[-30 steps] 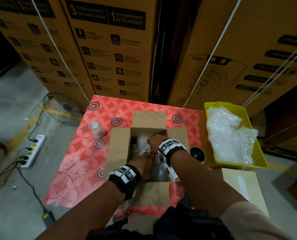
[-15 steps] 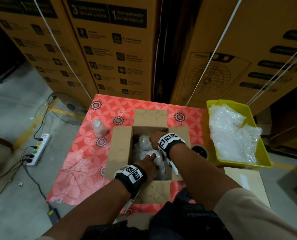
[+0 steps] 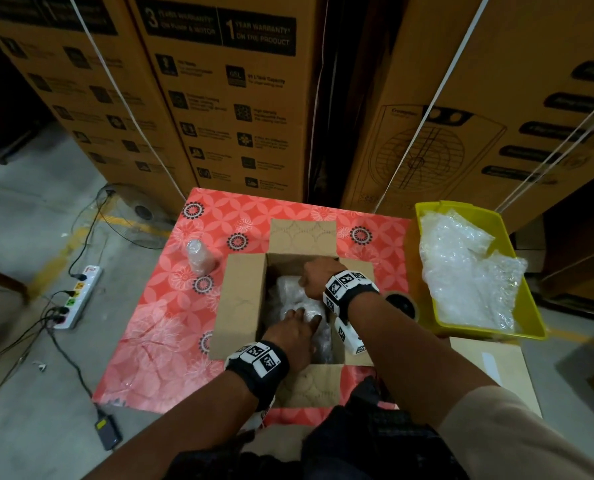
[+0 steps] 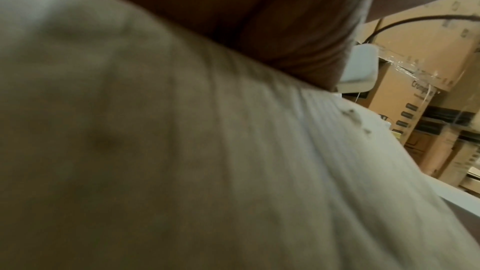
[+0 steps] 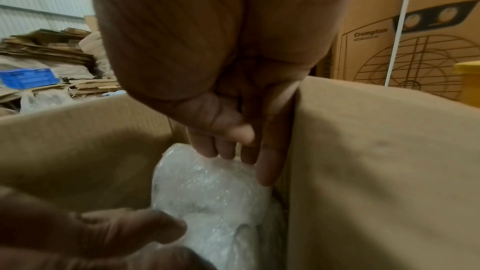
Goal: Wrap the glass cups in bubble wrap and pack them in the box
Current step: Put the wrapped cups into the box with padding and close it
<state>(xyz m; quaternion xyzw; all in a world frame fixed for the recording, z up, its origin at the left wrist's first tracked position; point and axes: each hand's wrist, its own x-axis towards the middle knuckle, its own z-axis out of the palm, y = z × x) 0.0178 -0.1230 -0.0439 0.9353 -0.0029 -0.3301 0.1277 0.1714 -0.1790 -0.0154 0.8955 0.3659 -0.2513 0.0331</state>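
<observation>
Inside box (image 3: 242, 303), right wrist view alone shows right hand (image 5: 233, 130) fingers (image 5: 267, 167) straight on wrapped cup (image 5: 215, 188); left hand (image 3: 294, 332) unclear.

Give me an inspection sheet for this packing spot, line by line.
Surface: red patterned cloth over the table.
Job's things: open box holding wrapped cups; one wrapped cup stands left of it.
Clutter: tape roll; yellow bin of bubble wrap.
Hands: left hand and right hand inside the box, fingers resting on the wrap.
Cables: power strip and cords on the floor.
Surroundings: stacked cartons.
</observation>
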